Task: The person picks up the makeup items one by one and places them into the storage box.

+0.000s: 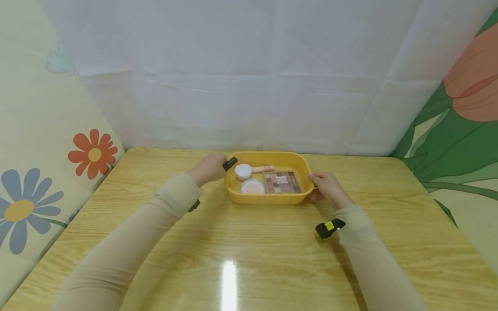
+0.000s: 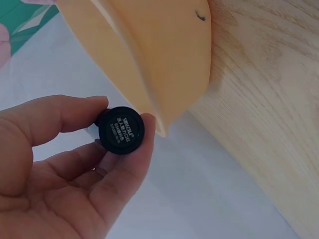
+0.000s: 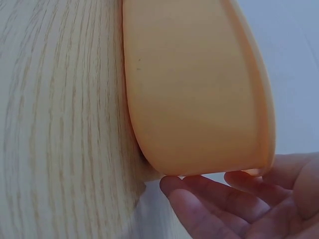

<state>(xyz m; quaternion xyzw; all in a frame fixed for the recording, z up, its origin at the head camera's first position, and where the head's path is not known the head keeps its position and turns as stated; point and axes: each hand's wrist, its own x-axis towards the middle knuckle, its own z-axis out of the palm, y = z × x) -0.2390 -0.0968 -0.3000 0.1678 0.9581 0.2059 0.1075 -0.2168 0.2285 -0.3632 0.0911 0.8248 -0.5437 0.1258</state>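
My left hand (image 1: 211, 167) pinches a small black cosmetic tube (image 1: 230, 163) between thumb and fingers, at the left rim of a yellow plastic basin (image 1: 268, 198). In the left wrist view the tube's round end (image 2: 121, 130) with pale lettering faces the camera. My right hand (image 1: 327, 188) holds the basin's right end, thumb at the rim and fingers against the outer wall, as the right wrist view shows. Inside the basin lie a white round jar (image 1: 243, 171), a compact (image 1: 253, 187), a pale tube with reddish print (image 1: 263, 169) and an eyeshadow palette (image 1: 282, 182).
The basin stands near the back edge of a wood-grain table (image 1: 264, 250). A white cloth (image 1: 249, 86) hangs behind it, and flower-patterned panels (image 1: 31, 207) flank both sides. Black wrist cameras (image 1: 330, 227) are strapped on both wrists.
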